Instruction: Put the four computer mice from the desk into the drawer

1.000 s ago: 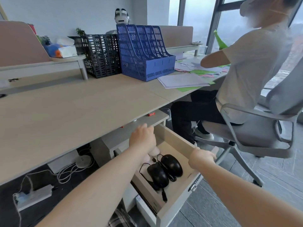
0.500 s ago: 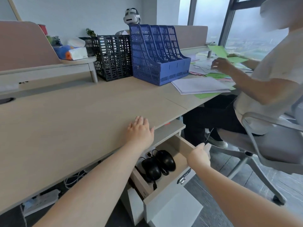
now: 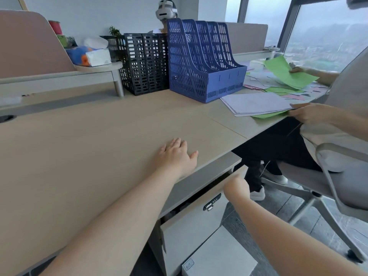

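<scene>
The drawer (image 3: 191, 222) under the desk is almost closed; only a narrow dark gap shows above its white front with a small combination lock (image 3: 209, 205). The mice inside are hidden from view. My right hand (image 3: 236, 188) is curled against the top right corner of the drawer front. My left hand (image 3: 176, 156) lies flat, palm down and fingers spread, on the wooden desk (image 3: 89, 156) near its front edge, holding nothing. No mouse is visible on the desktop.
A blue file rack (image 3: 203, 62) and a black file rack (image 3: 145, 62) stand at the back of the desk. To the right, a seated person (image 3: 338, 108) in a grey swivel chair (image 3: 338, 176) handles papers (image 3: 256, 103). A white box (image 3: 219, 255) lies on the floor.
The drawer has slid in from wide open to nearly closed, hiding the black mice. My right hand moved in with its front. My left hand rose from the drawer and settled flat on the desktop.
</scene>
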A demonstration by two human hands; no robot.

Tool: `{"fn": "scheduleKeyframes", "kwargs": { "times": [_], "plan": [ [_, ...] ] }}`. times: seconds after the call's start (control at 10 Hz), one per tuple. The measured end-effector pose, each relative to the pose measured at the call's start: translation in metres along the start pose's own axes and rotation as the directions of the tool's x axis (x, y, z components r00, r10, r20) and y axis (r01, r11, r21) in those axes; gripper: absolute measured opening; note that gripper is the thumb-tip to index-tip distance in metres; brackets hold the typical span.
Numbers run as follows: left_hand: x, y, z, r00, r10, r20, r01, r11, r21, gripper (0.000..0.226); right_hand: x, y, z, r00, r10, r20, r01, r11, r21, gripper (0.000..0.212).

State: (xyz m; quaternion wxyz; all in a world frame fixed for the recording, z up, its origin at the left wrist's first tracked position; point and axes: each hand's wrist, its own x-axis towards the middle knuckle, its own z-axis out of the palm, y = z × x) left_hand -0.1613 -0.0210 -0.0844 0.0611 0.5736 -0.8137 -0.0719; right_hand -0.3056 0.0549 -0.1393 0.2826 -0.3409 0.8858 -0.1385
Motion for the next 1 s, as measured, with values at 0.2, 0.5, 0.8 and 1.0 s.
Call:
{"fn": "scheduleKeyframes", "kwargs": {
  "times": [0.2, 0.5, 0.8, 1.0],
  "plan": [
    [0.007, -0.001, 0.000, 1.000, 0.017, -0.008, -0.017, 1.000, 0.004, 0.068, 0.023, 0.004, 0.016, 0.980, -0.131, -0.150, 0.166, 0.954, 0.249, 0.030],
    [0.014, -0.002, 0.002, 1.000, 0.019, -0.014, -0.019, 1.000, 0.018, 0.069, 0.033, -0.004, 0.036, 0.987, -0.105, -0.120, 0.138, 0.940, 0.313, 0.021],
    [0.007, -0.002, 0.001, 0.999, 0.029, -0.031, -0.029, 1.000, 0.012, 0.068, 0.042, 0.016, 0.016, 0.968, -0.248, -0.031, 0.250, 0.960, 0.129, 0.024],
    [-0.001, -0.001, 0.001, 0.999, 0.042, -0.026, -0.043, 0.997, -0.059, 0.061, 0.039, 0.033, 0.001, 0.962, -0.247, 0.119, 0.252, 0.967, -0.030, 0.032]
  ]
}}
